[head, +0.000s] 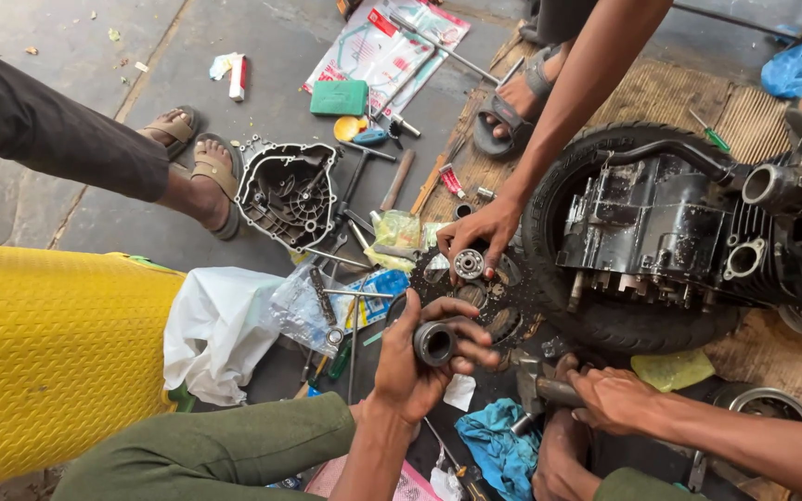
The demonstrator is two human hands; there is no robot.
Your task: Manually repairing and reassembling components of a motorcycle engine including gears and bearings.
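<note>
Two tools (364,181) beside engine cover (288,193)

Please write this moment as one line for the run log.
left hand: holds dark metal sleeve | right hand: grips hammer | other person's hand: holds bearing | engine on tyre

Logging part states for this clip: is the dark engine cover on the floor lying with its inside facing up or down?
Inside up. The engine cover lies flat on the concrete, its ribs, bosses and hollow interior showing toward the camera.
</note>
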